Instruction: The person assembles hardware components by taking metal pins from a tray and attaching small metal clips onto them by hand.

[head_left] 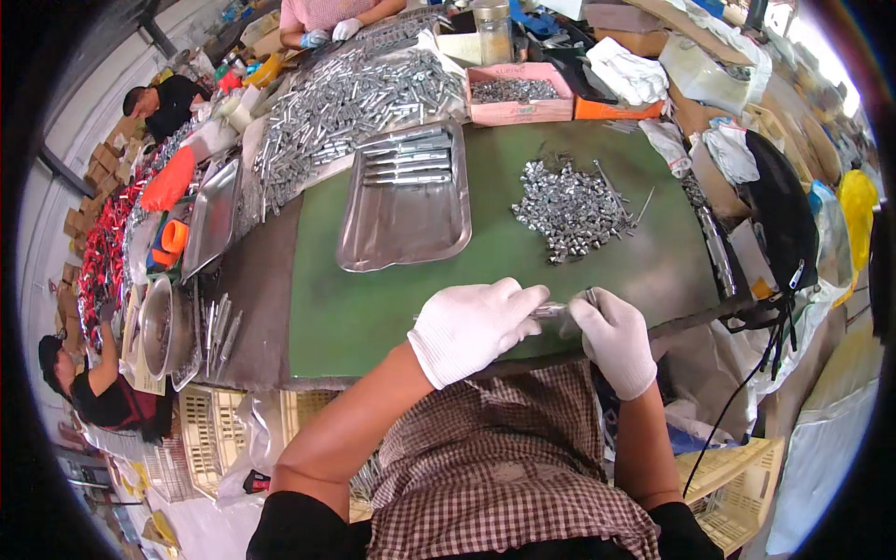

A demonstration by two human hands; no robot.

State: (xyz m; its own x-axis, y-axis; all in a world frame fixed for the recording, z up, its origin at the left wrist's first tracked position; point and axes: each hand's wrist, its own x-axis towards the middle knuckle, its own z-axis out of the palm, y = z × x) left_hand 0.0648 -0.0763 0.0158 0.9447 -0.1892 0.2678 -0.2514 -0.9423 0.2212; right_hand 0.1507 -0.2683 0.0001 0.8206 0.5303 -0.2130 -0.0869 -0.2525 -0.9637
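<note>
My left hand [474,329], in a white glove, is closed around a shiny metal tube [553,311] above the front edge of the green mat [317,308]. Its right end points toward my right hand [614,343], also white-gloved. Thumb and fingertips there pinch a small metal part [591,296], mostly hidden by the glove. Beyond my hands a steel tray [411,229] holds several similar metal tubes [407,161] laid side by side. A pile of small shiny metal fittings [567,207] lies to its right, with thin rods [644,207] at the pile's edge.
A large heap of metal tubes [350,107] covers the table's far left. A pink box [519,109] of small parts stands at the back. At left are another steel tray [213,219] and a metal bowl [166,327]. Co-workers sit beyond and to the left.
</note>
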